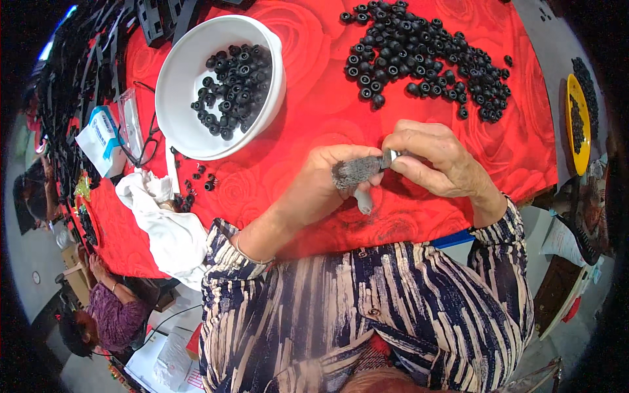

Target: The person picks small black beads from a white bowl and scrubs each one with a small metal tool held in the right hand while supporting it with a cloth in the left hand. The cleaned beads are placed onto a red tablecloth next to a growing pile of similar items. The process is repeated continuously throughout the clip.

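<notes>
Above the near part of the red tablecloth (308, 72), my two hands meet. My left hand (311, 180) is closed, with a worn dark grey knitted cover (357, 171) on one finger and a paler grey cover (363, 200) on another. Thumb and fingers of my right hand (436, 157) pinch a small shiny metal piece (391, 156) against the tip of the dark cover. A small dark bit shows there, too small to name. Beyond my right hand lies a loose pile of small round black hollow parts (419, 62). More such parts (239, 82) fill a white bowl (167, 124).
A white cloth (173, 229) lies beside my left forearm, near black scraps (196, 183). Eyeglasses (145, 154) and a blue-white packet (103, 141) are farther left, before heaped black strips (85, 65). A yellow plate (578, 124) is at far right. Another person (114, 314) sits lower left.
</notes>
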Tool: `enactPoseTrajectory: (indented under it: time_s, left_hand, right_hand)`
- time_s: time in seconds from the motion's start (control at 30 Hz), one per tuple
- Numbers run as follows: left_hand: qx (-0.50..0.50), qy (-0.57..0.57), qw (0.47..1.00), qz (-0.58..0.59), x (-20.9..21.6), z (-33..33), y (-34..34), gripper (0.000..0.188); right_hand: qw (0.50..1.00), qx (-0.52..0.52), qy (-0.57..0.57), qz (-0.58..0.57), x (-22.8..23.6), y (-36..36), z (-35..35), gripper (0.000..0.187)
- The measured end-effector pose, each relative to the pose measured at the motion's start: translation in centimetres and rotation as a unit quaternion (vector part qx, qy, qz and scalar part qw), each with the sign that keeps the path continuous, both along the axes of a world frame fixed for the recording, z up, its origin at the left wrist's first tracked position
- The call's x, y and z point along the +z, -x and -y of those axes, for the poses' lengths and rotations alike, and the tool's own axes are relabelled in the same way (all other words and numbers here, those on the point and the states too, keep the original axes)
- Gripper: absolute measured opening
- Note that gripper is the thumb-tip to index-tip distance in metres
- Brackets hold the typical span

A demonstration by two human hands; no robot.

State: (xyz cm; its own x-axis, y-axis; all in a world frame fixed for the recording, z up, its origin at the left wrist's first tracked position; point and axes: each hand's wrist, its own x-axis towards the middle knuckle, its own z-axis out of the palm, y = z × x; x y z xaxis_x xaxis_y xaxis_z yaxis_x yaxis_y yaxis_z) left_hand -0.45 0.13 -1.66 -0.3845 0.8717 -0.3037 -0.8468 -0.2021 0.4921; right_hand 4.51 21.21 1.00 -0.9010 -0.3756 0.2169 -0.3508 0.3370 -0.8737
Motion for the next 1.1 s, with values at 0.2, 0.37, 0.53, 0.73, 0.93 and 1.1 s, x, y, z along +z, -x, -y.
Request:
enactPoseTrajectory:
  time_s: [0.2, 0.37, 0.53, 0.73, 0.93, 1.1]
  left_hand:
    - [0.021, -0.014, 0.999, -0.029, 0.13, 0.05, 0.07, 0.022]
    - [0.013, 0.005, 0.999, -0.047, 0.20, -0.03, 0.19, 0.021]
    - [0.006, 0.020, 0.996, -0.092, -0.30, -0.12, 0.13, 0.021]
    - [-0.001, 0.018, 0.999, -0.048, -0.01, -0.03, 0.10, 0.023]
    - [0.005, 0.017, 0.999, -0.051, -0.22, -0.11, 0.11, 0.023]
    - [0.012, 0.019, 0.998, -0.054, -0.08, -0.14, -0.03, 0.022]
  right_hand:
    - [0.997, -0.069, 0.006, -0.016, -0.09, 0.11, 0.28, 0.011]
    - [0.998, -0.057, -0.007, -0.004, 0.05, -0.06, 0.20, 0.011]
    - [0.999, -0.050, -0.004, -0.005, -0.12, -0.07, 0.06, 0.011]
    - [0.999, -0.049, 0.000, 0.014, 0.03, -0.05, 0.05, 0.011]
    - [0.999, -0.051, 0.008, 0.006, -0.06, -0.01, 0.12, 0.011]
    - [0.999, -0.052, 0.005, 0.014, -0.07, -0.07, 0.17, 0.011]
